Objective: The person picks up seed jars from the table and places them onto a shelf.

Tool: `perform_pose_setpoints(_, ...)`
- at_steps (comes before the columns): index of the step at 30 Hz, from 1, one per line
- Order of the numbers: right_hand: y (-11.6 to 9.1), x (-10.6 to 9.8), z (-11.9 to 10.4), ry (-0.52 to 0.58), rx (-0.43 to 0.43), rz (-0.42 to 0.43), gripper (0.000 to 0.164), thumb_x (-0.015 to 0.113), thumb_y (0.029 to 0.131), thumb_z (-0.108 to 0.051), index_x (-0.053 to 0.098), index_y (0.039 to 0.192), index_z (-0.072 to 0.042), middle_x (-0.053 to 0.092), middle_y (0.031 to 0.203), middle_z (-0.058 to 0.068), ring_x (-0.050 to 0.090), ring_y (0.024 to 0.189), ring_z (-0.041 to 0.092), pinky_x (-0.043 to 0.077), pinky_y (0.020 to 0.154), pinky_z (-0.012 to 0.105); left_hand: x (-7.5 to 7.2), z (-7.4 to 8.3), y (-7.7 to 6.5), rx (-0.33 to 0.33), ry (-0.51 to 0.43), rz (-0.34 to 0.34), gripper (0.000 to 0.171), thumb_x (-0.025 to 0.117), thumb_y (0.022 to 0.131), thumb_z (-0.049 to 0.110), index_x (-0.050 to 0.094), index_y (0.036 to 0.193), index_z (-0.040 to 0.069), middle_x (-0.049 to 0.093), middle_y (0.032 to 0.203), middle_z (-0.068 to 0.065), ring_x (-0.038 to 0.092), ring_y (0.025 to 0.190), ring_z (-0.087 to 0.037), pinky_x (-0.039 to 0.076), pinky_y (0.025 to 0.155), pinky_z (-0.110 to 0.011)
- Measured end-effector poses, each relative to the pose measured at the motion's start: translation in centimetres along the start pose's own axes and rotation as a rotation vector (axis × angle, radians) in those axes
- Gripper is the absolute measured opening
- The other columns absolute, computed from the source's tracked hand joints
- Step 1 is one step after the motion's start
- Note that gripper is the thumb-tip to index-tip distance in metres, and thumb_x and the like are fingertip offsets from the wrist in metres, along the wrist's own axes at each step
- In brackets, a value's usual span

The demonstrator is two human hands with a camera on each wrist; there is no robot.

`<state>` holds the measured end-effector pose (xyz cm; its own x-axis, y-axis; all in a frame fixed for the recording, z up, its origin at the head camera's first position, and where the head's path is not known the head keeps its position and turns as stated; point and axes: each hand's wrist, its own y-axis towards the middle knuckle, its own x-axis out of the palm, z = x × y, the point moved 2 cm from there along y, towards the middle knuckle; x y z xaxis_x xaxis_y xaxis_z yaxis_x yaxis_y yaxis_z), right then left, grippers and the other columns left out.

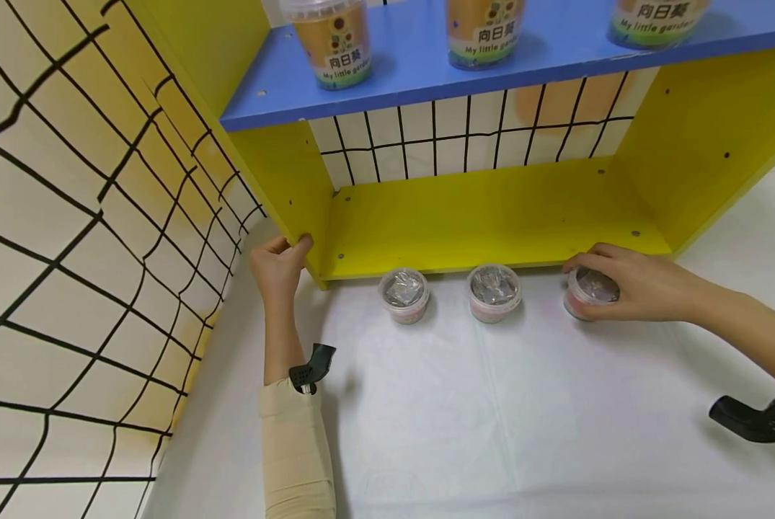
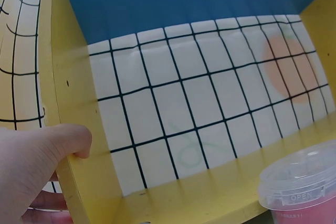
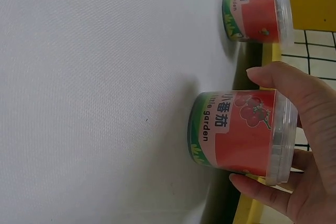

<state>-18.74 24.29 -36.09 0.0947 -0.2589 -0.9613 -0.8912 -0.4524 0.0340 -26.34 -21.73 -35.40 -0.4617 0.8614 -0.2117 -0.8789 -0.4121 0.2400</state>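
Observation:
My left hand (image 1: 280,270) grips the front edge of the shelf's yellow left side panel (image 1: 283,180), its thumb on the inner face in the left wrist view. Over at the right, my right hand (image 1: 640,282) is curled round a lidded plastic cup (image 3: 236,132) with a red label showing small tomatoes. The cup stands upright on the white surface, just in front of the yellow bottom board (image 1: 491,216). Two similar cups, a middle one (image 1: 494,292) and a left one (image 1: 404,294), stand in a row beside it with silvery packets under their clear lids.
On the blue upper board (image 1: 413,79) stand three orange-labelled cups, one at the left (image 1: 335,43). Behind and left of the shelf runs a black wire grid (image 1: 56,267). White cloth (image 1: 439,418) covers the surface in front.

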Motion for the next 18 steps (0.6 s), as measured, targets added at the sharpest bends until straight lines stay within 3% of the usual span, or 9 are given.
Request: perform_pose_setpoints(18, 0.10, 0.13, 0.14, -0.008, -0.005, 0.000, 0.055, 0.075, 0.069, -0.045, 0.060, 0.115, -0.019, 0.056, 0.113, 0.009, 0.054, 0.089, 0.024, 0.049, 0.068, 0.043, -0.11, 0.04, 0.07, 0.005, 0.010, -0.004, 0.026, 0.071, 0.071, 0.020, 0.075, 0.092, 0.005, 0.070, 0.095, -0.011, 0.063, 0.090, -0.023, 0.053, 0.058, -0.024)
